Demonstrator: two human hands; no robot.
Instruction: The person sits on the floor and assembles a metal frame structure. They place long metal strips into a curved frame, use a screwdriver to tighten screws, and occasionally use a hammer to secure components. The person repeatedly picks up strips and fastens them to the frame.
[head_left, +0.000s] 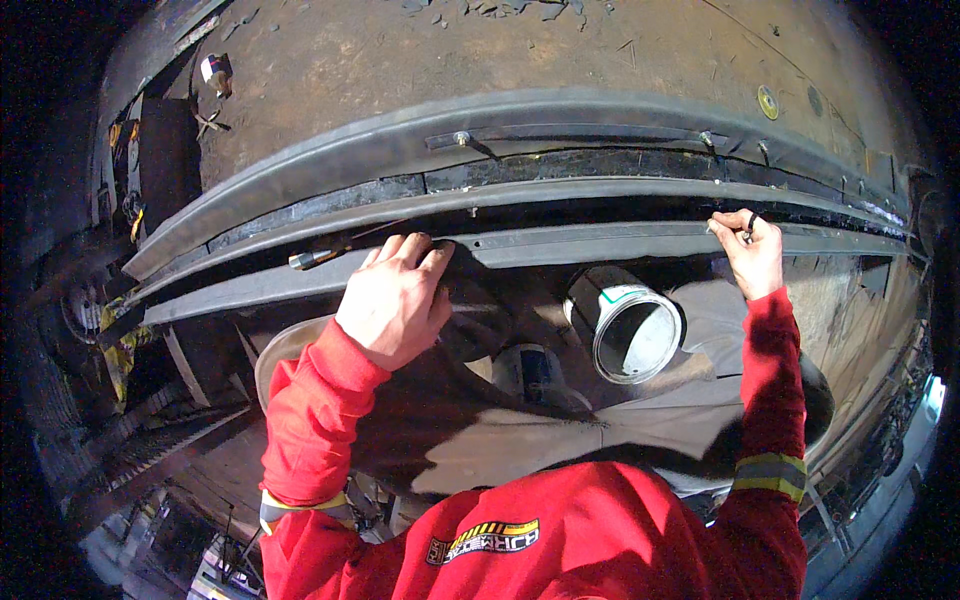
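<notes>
My left hand (pixel 393 305) lies on the near grey metal strip (pixel 580 243), its fingers bent together over the upper edge. The fingertips are partly hidden. A tool with a dark, pale-ended handle (pixel 316 258) rests along the strip just left of that hand. Farther right, my right hand (pixel 752 255) is closed in a pinch over the same strip. Between thumb and fingers is a small pale piece (pixel 713 228), too small to name; a dark ring shows on one finger. Below the strip, an open round tin (pixel 638 335) stands tilted between the hands.
A second can (pixel 527 374) sits in shadow near my lap. Beyond the strip run long curved metal rails (pixel 350 150) with upright bolts (pixel 462 139). On the brown work surface (pixel 560 60) lie a small container (pixel 216 74) and a yellow disc (pixel 767 102).
</notes>
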